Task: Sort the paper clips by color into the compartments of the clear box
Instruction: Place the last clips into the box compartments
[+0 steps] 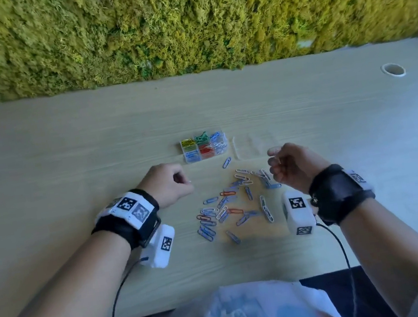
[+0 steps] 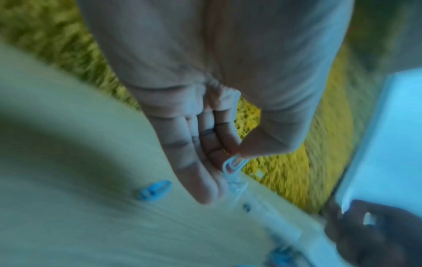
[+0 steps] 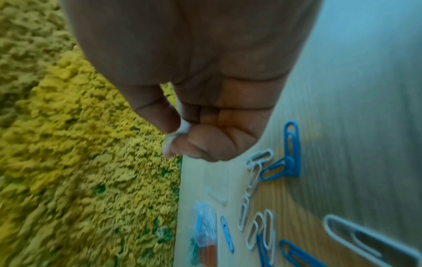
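My left hand [image 2: 205,126] pinches a white clip [image 2: 233,165] between thumb and forefinger, the other fingers lying straight beside it. My right hand [image 3: 200,101] is curled, and a second white clip [image 3: 175,137] is nipped between thumb and bent forefinger. In the head view both hands hover at mid-frame, left and right of the pile [image 1: 234,203], with the box [image 1: 203,146] just above them.

To do this step well, I judge I should carry each clip over the lower-right compartment, where the white ones already lie, and let go low, so nothing bounces into the red next door.

The left clip's long axis runs from upper right to lower left in its wrist view, rounded end towards my thumb. The right clip is mostly hidden; I cannot tell its heading. On the table [image 1: 65,159] the loose blue, white and red clips point every way. The box's long side runs across the frame.
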The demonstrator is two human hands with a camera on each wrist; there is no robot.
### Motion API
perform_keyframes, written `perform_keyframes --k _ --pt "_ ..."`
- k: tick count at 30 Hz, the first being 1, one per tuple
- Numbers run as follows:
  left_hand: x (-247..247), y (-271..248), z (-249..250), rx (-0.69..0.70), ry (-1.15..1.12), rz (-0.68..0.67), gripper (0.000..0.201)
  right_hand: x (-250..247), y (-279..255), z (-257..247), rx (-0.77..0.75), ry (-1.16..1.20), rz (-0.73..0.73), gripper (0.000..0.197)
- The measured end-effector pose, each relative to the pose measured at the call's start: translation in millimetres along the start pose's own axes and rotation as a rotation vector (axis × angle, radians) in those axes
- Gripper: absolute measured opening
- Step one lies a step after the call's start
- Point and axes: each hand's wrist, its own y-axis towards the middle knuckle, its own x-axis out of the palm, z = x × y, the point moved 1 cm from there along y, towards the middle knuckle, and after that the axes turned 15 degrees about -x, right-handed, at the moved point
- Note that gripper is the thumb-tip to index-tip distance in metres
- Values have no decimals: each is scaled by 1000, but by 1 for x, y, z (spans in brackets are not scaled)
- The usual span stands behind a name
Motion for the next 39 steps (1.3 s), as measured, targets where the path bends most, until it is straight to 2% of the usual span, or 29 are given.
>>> perform_keyframes --k 3,5,8,10,12,13,16,20,22,23,25,28,30,34,39 --pt "9 0 12 -126 -481 -326 18 -9 1 0 9 26 42 22" --pt "16 -1 22 -183 -680 -465 24 -12 2 -1 -12 -161 64 17" --pt "25 -3 38 -222 -794 -621 26 -7 4 -4 -92 -730 0 13" --pt "31 -1 46 -263 -775 -647 23 -1 7 -4 -130 -1165 -54 13" --pt "37 5 54 -256 -652 -614 21 4 11 -3 -128 -1430 -69 22" --pt "40 8 57 -201 -500 -538 20 5 13 -2 -120 -1491 -68 24" --pt "46 16 67 81 97 -209 10 9 16 -1 -116 -1573 -74 27" --pt "50 19 83 237 376 -86 12 14 12 -5 -86 -1593 -101 32" --pt "52 22 92 283 481 -43 13 9 9 -6 -81 -1485 -93 26" --pt "53 23 96 298 527 -36 13 4 8 -6 -80 -1343 -75 20" --pt "55 26 99 314 599 -48 11 -4 4 -6 -70 -946 -45 14" --pt "57 28 101 317 649 -64 9 -12 -3 -5 -42 -294 -19 18" --pt "58 28 103 309 663 -84 8 -14 -5 -5 -27 5 -39 23" --pt "59 27 105 293 674 -119 9 -14 -8 -6 -79 265 18 27" --pt "63 30 107 294 698 -133 13 -11 -9 -10 -110 350 31 25"
